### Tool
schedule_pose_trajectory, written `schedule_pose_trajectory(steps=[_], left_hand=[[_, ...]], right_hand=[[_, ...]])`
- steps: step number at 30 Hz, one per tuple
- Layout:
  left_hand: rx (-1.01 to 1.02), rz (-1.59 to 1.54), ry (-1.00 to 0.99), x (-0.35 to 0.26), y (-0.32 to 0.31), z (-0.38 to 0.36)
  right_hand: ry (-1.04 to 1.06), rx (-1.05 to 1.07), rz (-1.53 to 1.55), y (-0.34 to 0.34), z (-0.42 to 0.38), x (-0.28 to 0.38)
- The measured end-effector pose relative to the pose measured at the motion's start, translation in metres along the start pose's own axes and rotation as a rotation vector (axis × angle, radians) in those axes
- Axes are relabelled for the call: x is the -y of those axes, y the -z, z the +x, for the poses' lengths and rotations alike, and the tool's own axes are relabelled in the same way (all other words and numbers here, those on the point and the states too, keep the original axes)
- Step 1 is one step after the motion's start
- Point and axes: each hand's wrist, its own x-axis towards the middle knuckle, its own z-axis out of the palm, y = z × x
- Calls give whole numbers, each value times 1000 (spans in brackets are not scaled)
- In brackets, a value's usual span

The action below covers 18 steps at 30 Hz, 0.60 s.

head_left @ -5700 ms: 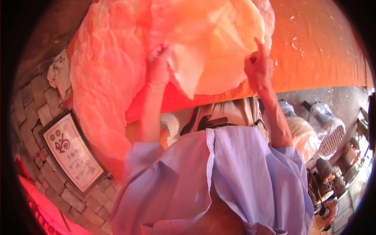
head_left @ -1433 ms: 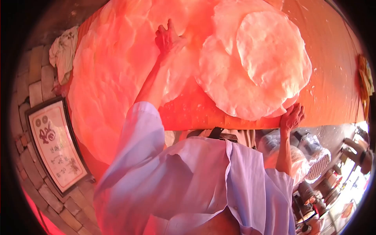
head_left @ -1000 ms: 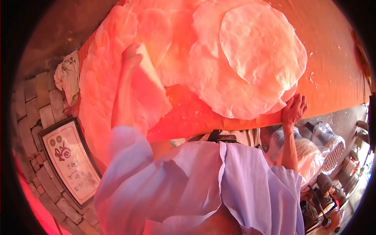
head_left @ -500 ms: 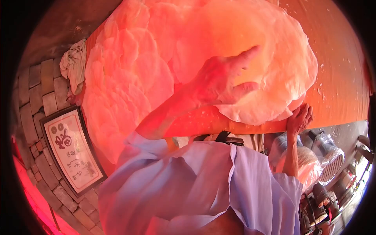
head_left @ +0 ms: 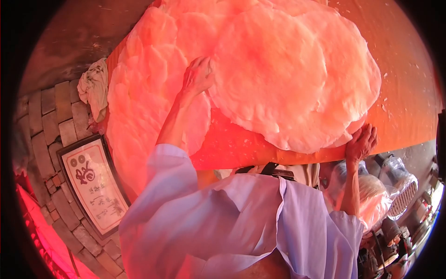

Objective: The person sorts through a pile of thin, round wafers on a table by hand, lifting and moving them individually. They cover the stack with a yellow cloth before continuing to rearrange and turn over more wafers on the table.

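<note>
Thin, pale, round sheets lie overlapping in a wide spread on the cloth-covered table [head_left: 406,111], tinted pink by reddish light. One large round sheet [head_left: 269,69] lies on top near the middle, its outline fully visible. At its left edge is my left hand [head_left: 199,76], fingers bent and closed on the sheet's rim; the fingertips are partly hidden. More overlapping sheets [head_left: 144,102] cover the left side. My right hand [head_left: 361,143] rests at the near table edge, beside the right-hand sheets, with its fingers laid on the surface and holding nothing.
A framed sign with handwritten characters [head_left: 96,186] leans at the left on brick paving [head_left: 62,109]. A crumpled cloth [head_left: 94,86] hangs at the table's left edge. Plastic-wrapped goods [head_left: 371,197] and assorted objects stand low at the right.
My left hand has swung left from above the right-hand sheets, where its index finger pointed out. A large round sheet now shows flat across the middle. My right hand stays at the edge.
</note>
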Motion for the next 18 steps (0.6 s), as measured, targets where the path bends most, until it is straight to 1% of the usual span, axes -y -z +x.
schedule_pose_trajectory(steps=[5, 8, 11, 14, 17, 18], left_hand=[[74, 114, -2, 16, 2, -2], [68, 22, -2, 14, 4, 2], [103, 36, -44, 10, 11, 3], [60, 91, -32, 0, 14, 5], [87, 131, 37, -9, 12, 5], [35, 157, 72, -10, 11, 6]], right_hand=[[13, -12, 5, -1, 0, -2], [12, -13, -3, -2, 0, -3], [8, -13, -1, -1, -1, -2], [13, -12, -3, -2, 0, -2], [15, -13, -9, -2, 0, -2], [14, -14, -7, -2, 0, -3]])
